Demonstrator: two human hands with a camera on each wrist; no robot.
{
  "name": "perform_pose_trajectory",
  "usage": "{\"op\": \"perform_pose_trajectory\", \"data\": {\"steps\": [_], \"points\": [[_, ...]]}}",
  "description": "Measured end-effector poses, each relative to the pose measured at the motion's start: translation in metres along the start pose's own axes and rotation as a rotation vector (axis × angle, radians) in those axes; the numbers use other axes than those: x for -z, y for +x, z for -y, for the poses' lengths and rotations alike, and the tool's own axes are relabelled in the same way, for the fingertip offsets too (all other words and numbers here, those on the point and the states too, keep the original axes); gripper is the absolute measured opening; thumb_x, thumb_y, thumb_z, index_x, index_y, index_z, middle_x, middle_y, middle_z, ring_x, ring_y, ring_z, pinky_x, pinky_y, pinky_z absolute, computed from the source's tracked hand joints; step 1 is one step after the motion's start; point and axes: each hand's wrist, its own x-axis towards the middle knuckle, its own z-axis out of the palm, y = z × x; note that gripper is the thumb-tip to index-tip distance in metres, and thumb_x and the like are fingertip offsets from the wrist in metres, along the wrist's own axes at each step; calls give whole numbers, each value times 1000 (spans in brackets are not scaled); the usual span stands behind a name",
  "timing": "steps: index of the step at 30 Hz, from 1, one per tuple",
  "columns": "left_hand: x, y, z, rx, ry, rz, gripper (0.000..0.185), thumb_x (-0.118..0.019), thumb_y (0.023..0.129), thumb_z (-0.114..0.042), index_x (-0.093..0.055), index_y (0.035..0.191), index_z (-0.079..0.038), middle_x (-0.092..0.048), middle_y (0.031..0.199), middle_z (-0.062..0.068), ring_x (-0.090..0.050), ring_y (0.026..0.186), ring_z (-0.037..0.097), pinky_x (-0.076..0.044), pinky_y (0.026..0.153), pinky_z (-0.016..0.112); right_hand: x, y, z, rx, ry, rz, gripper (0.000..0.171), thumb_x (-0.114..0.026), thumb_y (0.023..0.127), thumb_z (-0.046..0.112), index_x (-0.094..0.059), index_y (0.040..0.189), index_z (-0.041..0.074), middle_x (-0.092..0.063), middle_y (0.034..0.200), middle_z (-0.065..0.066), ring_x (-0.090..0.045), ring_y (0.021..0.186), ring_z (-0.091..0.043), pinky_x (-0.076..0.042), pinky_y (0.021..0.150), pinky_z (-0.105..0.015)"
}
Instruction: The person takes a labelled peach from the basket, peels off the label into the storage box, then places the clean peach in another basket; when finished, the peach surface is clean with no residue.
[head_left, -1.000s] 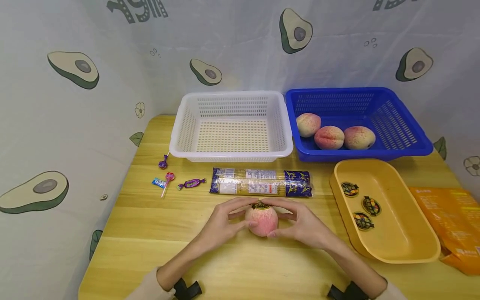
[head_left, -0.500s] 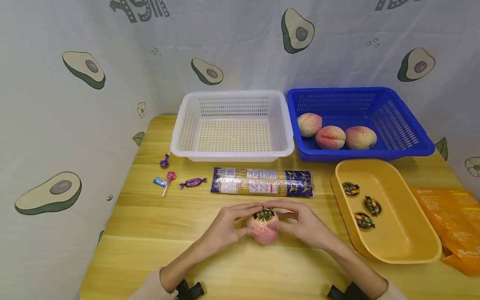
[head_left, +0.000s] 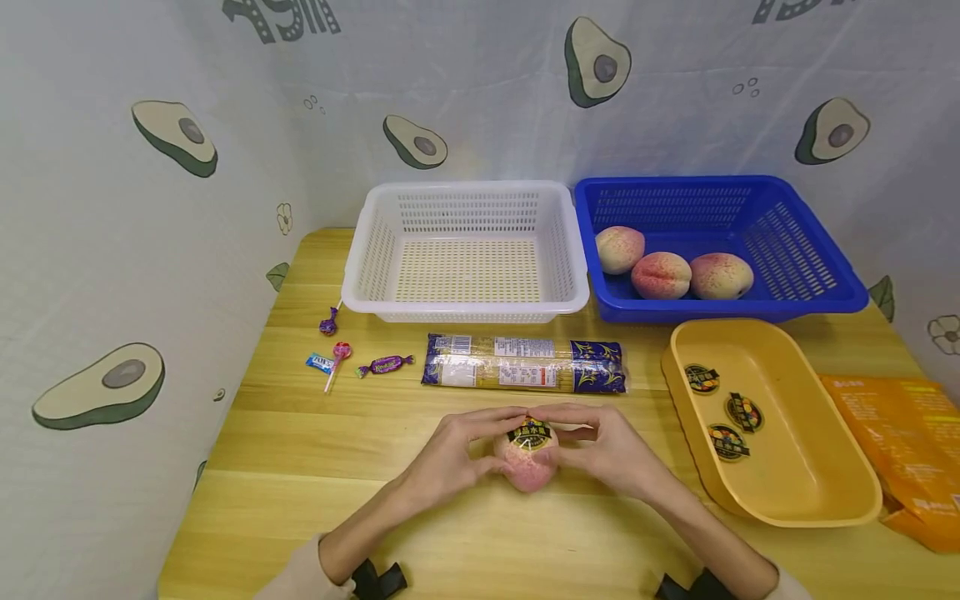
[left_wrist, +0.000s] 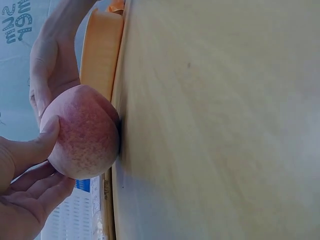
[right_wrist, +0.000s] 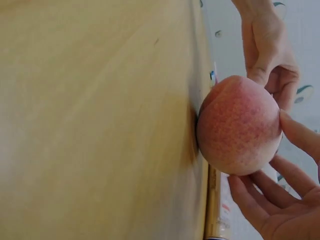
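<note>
A pink and cream peach [head_left: 531,477] rests on the table between my two hands, a black and gold fruit sticker [head_left: 529,435] on its upper side. From the left, my left hand [head_left: 453,454] holds it with thumb and fingers. My right hand [head_left: 618,450] holds the opposite side, its thumb near the sticker's lower edge. Both wrist views show the peach's underside touching the wood: the left thumb [left_wrist: 47,137] presses one flank, and the right hand's fingers [right_wrist: 250,200] curl around the other. The sticker is hidden in those views.
Behind lie a pasta packet [head_left: 522,364], a white basket [head_left: 465,310] and a blue basket [head_left: 697,312] with three peaches. A yellow tray [head_left: 810,450] with three stickers and an orange bag [head_left: 911,454] are at right. Wrapped candies [head_left: 386,365] and lollipops [head_left: 340,353] lie at left.
The peach has turned toward me and come slightly nearer, so its sticker faces up into the head view. Both hands have kept hold of it. In the last half second it hardly moved.
</note>
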Motion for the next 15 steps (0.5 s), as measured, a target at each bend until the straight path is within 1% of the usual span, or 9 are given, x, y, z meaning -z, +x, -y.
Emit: {"op": "perform_pose_trajectory", "data": {"steps": [2,4,7,9,11,13,15], "points": [[1,1,-1,4,0,5,61,-83,81,-1,-64,138,-3,-62,146,13,-60,135,32,-48,115,40,-1,-1,1,1,-13,-18,46,-84,88,21,-72,130,7,-68,138,-15,-65,125,-19,-59,102,-37],[1,1,-1,21,-17,8,62,-83,80,0,-64,139,-3,-61,146,12,-59,136,32,-49,114,39,-2,-2,0,10,-16,-30,46,-84,87,20,-72,130,6,-69,136,-15,-65,124,-13,-59,102,-37],[0,1,0,94,-83,14,63,-83,82,-1,-62,141,-6,-59,149,9,-56,140,29,-49,113,35,-2,-3,-1,33,-21,-36,46,-84,88,18,-72,130,5,-70,135,-16,-64,122,-4,-59,101,-38],[-1,2,0,144,-121,10,62,-83,83,-2,-62,142,-7,-59,150,8,-55,141,27,-49,112,33,-2,-3,-2,44,-31,-32,47,-84,87,19,-72,130,6,-70,135,-14,-63,123,-2,-59,102,-36],[-2,2,1,181,-149,3,60,-82,84,-2,-63,141,-7,-59,149,8,-55,141,26,-49,112,32,-2,-4,-2,46,-44,-29,48,-86,86,20,-73,130,9,-70,136,-11,-62,124,-2,-58,103,-32],[-3,2,1,189,-155,-5,57,-82,84,-2,-65,139,-7,-61,147,9,-57,139,26,-49,112,32,-2,-4,-1,46,-62,-23,49,-87,84,22,-73,130,13,-71,136,-7,-62,125,-3,-57,103,-27],[-3,3,1,174,-151,-9,56,-82,84,0,-66,137,-6,-62,145,11,-58,138,27,-49,112,34,-1,-4,-1,48,-76,-22,49,-88,83,22,-74,129,16,-71,135,-5,-63,124,-4,-57,103,-26]]}}
